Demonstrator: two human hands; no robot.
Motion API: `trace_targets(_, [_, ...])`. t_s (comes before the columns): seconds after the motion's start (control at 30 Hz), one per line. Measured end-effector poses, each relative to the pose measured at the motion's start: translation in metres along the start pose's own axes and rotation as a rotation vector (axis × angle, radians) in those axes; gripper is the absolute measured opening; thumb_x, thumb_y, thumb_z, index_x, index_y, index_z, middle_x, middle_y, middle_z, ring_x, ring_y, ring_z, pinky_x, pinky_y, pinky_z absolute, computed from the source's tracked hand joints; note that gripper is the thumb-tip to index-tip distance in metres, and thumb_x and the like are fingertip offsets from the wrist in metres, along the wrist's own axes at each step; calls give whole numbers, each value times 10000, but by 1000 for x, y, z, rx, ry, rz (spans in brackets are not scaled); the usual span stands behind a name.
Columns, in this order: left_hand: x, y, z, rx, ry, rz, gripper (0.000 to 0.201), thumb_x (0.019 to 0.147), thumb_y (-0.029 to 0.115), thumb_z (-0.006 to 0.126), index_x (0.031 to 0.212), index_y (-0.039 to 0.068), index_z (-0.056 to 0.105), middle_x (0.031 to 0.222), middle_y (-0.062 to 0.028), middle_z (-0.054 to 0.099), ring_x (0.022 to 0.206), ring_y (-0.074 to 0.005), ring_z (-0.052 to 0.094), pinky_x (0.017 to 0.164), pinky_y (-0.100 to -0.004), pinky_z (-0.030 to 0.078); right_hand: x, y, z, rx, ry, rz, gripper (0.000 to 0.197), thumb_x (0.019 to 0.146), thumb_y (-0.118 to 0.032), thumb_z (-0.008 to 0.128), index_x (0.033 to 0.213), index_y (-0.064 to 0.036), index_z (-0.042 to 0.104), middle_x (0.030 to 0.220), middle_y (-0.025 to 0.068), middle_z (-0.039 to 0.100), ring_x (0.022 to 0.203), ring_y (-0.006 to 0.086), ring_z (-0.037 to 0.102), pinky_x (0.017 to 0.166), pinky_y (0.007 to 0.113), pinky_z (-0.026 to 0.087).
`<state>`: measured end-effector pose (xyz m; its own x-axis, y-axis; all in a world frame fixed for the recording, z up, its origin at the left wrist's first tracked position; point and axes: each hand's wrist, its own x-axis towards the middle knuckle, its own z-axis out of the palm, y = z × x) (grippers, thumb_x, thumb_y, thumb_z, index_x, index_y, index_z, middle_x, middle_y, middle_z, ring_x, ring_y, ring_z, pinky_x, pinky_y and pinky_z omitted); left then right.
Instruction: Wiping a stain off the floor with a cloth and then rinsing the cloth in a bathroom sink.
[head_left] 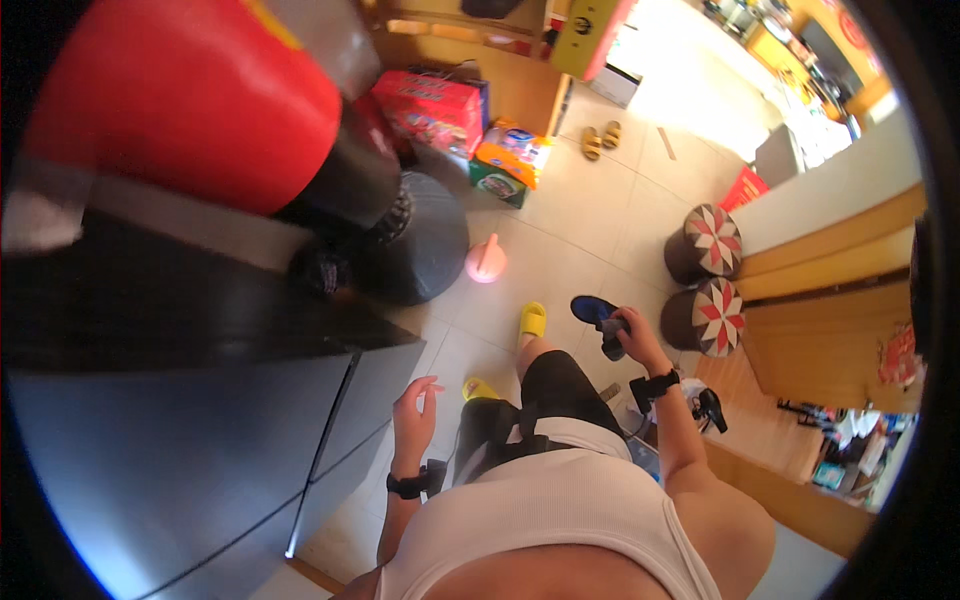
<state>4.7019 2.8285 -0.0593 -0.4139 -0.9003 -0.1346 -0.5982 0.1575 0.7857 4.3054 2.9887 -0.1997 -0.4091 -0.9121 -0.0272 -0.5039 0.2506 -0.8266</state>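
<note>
My right hand (pixel 635 338) is raised in front of me on the right, its fingers closed on a dark shoe (pixel 592 308). The shoe looks like a sandal, with a blue inside and a black part hanging below the fingers. Whether it is one shoe or a pair I cannot tell. My left hand (pixel 416 408) hangs at my left side, fingers loosely bent and apart, holding nothing. It is nearest to the grey cabinet-like block (pixel 375 400). Both wrists wear black bands. Yellow slippers (pixel 533 320) are on my feet.
A pink rounded object (pixel 485 262) lies on the tiled floor ahead, beside a large black-based stand (pixel 430 240) with a red upper part. Two round stools (pixel 718 318) stand at the right. Brown slippers (pixel 592 144) and packaged boxes (pixel 430 108) are farther off.
</note>
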Motion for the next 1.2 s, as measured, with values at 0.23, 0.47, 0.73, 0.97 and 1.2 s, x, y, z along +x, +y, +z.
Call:
trace_targets(0.23, [128,23,60,30,-202,198,170,907,71,509,1019,-7,610,882,-114,699,838,-192,667,762,-296,499,-18,76,-35,21,330,305,295,704,34,528,995,-9,553,925,157,589,890,291,589,822,345,463])
trace_targets(0.47, [234,154,171,85,-430,278,167,890,42,512,1014,-25,602,891,-161,678,866,-251,669,776,-307,496,0,121,-121,154,512,396,298,710,50,512,1002,1,538,978,170,566,946,319,565,857,353,450])
trace_targets(0.73, [326,246,263,232,-513,328,181,879,35,511,1023,-8,611,862,-134,694,821,-211,670,741,-300,494,59,172,-243,199,645,452,303,735,43,485,1033,-5,518,1001,144,564,992,275,557,907,312,412])
trace_targets(0.97, [443,321,377,339,-598,424,150,881,35,522,991,-21,607,840,-144,684,818,-237,673,725,-313,505,113,248,-315,146,665,509,283,726,26,493,1002,-15,543,1019,145,568,978,296,559,879,339,427])
trace_targets(1.2, [585,426,516,280,-666,510,172,911,102,508,1004,-4,607,837,-138,677,803,-253,661,716,-315,493,185,306,-390,116,757,708,274,733,-14,492,1003,-26,535,970,155,562,972,309,551,889,352,420])
